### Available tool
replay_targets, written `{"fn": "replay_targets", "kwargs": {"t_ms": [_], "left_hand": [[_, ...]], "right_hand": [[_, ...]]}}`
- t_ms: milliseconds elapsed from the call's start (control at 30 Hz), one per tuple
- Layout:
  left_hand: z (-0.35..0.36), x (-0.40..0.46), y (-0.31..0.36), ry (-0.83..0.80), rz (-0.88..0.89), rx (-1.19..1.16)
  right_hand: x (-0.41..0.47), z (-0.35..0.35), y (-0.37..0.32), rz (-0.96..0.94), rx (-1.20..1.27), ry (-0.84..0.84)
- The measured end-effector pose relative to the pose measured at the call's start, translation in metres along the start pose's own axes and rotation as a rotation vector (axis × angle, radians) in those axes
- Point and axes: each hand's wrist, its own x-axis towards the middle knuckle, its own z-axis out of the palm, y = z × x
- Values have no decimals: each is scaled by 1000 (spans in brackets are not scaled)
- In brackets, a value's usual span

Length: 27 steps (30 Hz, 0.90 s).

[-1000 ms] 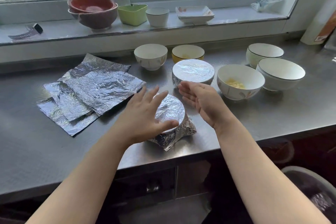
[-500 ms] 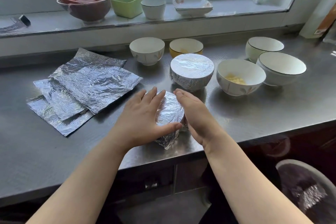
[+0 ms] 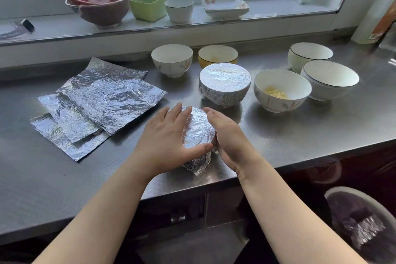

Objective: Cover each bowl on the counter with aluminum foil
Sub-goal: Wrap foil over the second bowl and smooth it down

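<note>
Foil (image 3: pixel 198 127) wraps the small bowl at the near edge of the steel table (image 3: pixel 300 135), and you have both hands on it. Your left hand (image 3: pixel 169 143) lies over its left side, fingers nearly straight, thumb pressed along the near rim. Your right hand (image 3: pixel 227 137) cups its right side, fingers bent round the foil. Just behind stands a foil-covered bowl (image 3: pixel 225 87). To its right a white bowl with yellow food (image 3: pixel 281 90) sits uncovered, with two white bowls (image 3: pixel 330 80) beyond. Spare foil sheets (image 3: pixel 98 105) lie overlapped at the left.
</note>
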Motion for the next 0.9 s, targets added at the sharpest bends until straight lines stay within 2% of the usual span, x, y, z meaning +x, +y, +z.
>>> {"fn": "replay_targets", "kwargs": {"t_ms": [200, 500, 900], "left_hand": [[-1, -2, 1, 10, -29, -4], [2, -12, -6, 38, -102, -5], [2, -17, -8, 101, -137, -53]], "right_hand": [[-1, -1, -5, 24, 124, -122], [8, 11, 11, 189, 254, -158], [7, 15, 4, 247, 326, -219]]}}
